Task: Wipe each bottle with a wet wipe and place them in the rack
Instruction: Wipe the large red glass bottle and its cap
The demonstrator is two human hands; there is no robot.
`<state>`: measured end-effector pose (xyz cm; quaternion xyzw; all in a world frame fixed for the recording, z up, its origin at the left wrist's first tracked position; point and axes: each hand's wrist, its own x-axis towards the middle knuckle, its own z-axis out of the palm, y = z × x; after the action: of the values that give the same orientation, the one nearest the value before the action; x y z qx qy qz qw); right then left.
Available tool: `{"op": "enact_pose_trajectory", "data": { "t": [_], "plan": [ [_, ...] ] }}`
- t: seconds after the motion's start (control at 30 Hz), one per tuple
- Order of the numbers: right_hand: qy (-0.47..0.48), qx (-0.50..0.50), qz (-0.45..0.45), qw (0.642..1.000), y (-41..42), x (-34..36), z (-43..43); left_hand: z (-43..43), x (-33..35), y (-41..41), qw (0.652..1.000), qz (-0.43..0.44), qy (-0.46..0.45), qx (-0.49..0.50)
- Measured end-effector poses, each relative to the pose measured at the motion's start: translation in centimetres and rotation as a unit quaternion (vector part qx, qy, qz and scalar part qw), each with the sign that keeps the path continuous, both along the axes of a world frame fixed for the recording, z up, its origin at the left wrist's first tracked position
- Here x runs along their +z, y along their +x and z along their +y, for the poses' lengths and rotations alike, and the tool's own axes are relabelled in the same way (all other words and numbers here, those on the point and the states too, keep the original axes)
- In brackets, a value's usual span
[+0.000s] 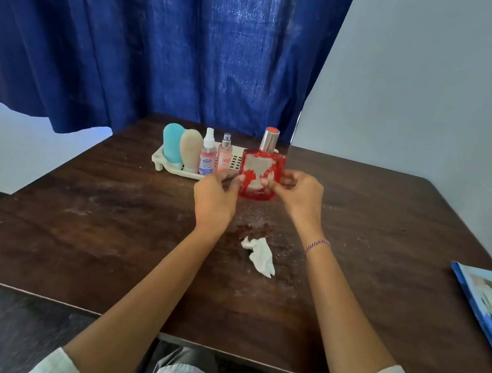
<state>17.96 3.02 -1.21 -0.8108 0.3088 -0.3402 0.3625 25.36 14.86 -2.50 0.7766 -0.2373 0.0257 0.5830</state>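
As the left grip (216,196) and right grip (300,193) pinch the red bottle (260,172) near the rack (158,160), a slip on its flaking label could topple the racked bottles (208,156).

A dark wooden table (76,226) with a scuffed top has reddish flecks (251,229) near its middle. A blue curtain (131,46) hangs behind (far left), beside a pale wall (437,102). A glossy blue packet (489,299) lies at the right edge.

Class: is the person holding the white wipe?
No, the wipe lies on the table; left hand and right hand hold the red bottle.
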Motion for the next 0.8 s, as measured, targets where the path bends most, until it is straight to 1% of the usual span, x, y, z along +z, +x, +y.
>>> {"op": "enact_pose_trajectory", "data": {
  "t": [0.13, 0.27, 0.5, 0.67, 0.8],
  "plan": [
    [0.000, -0.006, -0.013, 1.000, 2.6, 0.6, -1.6, -2.3, 0.5, 1.6, 0.999, 0.030, -0.016, -0.001],
    [-0.001, -0.012, -0.008, 1.000, 4.9, 0.7, -3.0, -3.7, -0.1, 2.5, 0.999, 0.034, -0.036, -0.008],
    [0.000, -0.019, 0.020, 1.000, 6.3, -1.0, -4.6, -4.6, -2.1, 3.7, 0.999, 0.042, 0.019, -0.029],
    [0.000, -0.003, 0.020, 1.000, 6.7, -1.6, -4.5, -4.5, -2.3, 4.2, 0.999, 0.026, 0.039, -0.017],
    [-0.003, -0.010, 0.020, 1.000, 6.5, -2.4, -4.5, -4.6, -2.4, 4.0, 0.998, 0.017, 0.058, -0.024]
  ]
}}
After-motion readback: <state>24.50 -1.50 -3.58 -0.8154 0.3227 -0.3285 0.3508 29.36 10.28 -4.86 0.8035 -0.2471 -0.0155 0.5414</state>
